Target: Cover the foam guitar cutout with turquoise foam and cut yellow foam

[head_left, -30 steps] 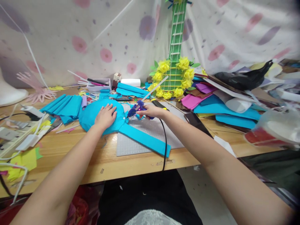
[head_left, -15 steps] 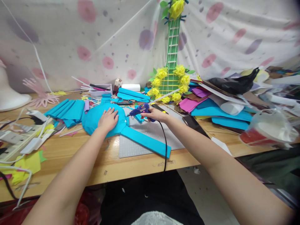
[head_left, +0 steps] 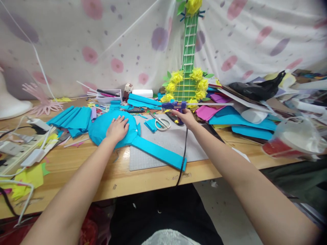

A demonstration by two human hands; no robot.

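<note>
My left hand point(head_left: 118, 128) lies flat, fingers stretched out, on the round body of a blue paper-covered guitar shape point(head_left: 102, 126). Its long blue neck point(head_left: 159, 153) slants toward the table's front edge, over a grey cutting mat point(head_left: 148, 163). My right hand point(head_left: 186, 117) is closed around a dark blue hot glue gun point(head_left: 181, 106), with a white glue stick point(head_left: 212, 104) sticking out of its back. The gun's nozzle points left, apart from the blue shape. Below it on the mat lie scissors point(head_left: 162, 124) beside a small folded blue paper piece point(head_left: 151, 125).
A green guitar model with yellow paper flowers point(head_left: 188, 68) leans against the curtain. Pleated blue paper point(head_left: 71, 119) lies left, near a power strip point(head_left: 15, 153). Stacked coloured paper point(head_left: 242, 119) and a plastic cup point(head_left: 288, 143) are at right. The gun's black cord point(head_left: 184, 153) hangs over the front edge.
My right hand has carried the glue gun away from the blue shape's edge, to the right and slightly up, uncovering the scissors. My left hand stays on the blue body.
</note>
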